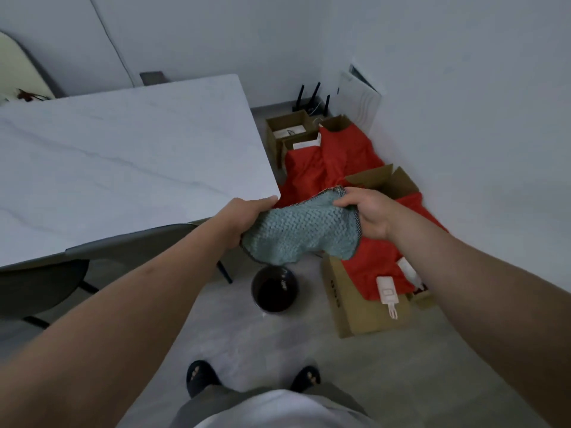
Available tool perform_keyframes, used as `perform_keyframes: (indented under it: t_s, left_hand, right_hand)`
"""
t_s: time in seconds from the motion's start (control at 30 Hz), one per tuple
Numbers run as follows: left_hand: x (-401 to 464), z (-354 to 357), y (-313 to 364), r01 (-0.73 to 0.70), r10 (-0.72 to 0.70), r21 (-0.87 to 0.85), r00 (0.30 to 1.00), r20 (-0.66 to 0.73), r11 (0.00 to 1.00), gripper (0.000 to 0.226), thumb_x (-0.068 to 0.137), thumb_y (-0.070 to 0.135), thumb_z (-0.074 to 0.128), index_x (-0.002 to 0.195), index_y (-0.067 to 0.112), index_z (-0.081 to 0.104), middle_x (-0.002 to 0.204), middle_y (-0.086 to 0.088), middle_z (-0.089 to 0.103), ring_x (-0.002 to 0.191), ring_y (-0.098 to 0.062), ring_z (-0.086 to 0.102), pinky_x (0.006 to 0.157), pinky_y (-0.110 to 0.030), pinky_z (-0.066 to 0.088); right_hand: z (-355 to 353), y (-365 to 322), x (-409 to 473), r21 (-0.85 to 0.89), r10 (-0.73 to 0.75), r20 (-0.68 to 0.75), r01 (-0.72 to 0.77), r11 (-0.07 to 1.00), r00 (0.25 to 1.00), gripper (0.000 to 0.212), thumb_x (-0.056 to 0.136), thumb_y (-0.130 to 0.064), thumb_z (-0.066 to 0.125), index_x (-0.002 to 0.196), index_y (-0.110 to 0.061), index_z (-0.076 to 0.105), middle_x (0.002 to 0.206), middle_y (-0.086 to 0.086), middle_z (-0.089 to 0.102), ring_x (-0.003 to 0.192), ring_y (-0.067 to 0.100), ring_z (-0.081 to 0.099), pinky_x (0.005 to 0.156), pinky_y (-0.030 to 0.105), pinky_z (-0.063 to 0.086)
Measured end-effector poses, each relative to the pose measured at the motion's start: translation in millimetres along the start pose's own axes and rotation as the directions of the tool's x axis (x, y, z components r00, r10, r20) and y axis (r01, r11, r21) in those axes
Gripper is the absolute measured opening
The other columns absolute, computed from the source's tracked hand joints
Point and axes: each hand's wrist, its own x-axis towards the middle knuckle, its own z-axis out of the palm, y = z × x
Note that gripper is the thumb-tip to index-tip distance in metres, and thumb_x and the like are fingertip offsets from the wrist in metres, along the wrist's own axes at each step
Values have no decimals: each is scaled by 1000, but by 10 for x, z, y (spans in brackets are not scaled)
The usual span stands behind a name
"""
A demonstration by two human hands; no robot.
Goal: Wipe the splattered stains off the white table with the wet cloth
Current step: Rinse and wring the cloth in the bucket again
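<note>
Both hands, left hand and right hand, grip the cloth.

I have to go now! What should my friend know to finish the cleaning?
Left hand and right hand each grip one end of the green cloth, held in the air past the corner of the white table, above a dark bucket on the floor.
Done: cloth is in hand.
Left: bring it to the table and wipe. No stains show on the visible tabletop from here.
</note>
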Motion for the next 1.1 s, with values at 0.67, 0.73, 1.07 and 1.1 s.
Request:
perform_keyframes:
  t_s: [0.67,0.73,1.07,1.1]
  left_hand:
    - [112,-563,373,-216,256,317,963,-90,924,21,86,8,61,103,1,72,104,-15,70,96,-32,67,80,-41,58]
    - [157,-622,407,-177,168,-105,982,-89,979,19,87,6,65,105,0,67,107,-18,69,98,-33,69,84,-48,61]
    - [40,-646,595,-369,349,95,920,180,925,62,69,-18,69,113,25,72,120,-15,60,104,-35,63,79,-43,62]
    - [27,-631,610,-408,375,236,911,173,882,59,69,-19,63,105,27,75,116,-11,60,99,-31,63,69,-36,61]
  right_hand:
    - [331,-573,37,-502,-366,-263,197,842,892,29,95,-7,61,118,-23,70,115,10,70,98,23,69,90,39,56]
    - [309,-558,67,-737,-506,-329,118,665,798,17,100,-27,57,106,-21,71,108,0,70,100,17,64,87,32,49]
    - [356,-502,-172,-600,-387,-101,254,758,917,51,74,-10,84,115,-37,70,120,2,63,106,19,65,81,30,58]
    - [343,-509,-182,-668,-368,-91,218,712,925,55,70,2,81,109,-36,73,119,2,63,105,19,64,81,33,60]
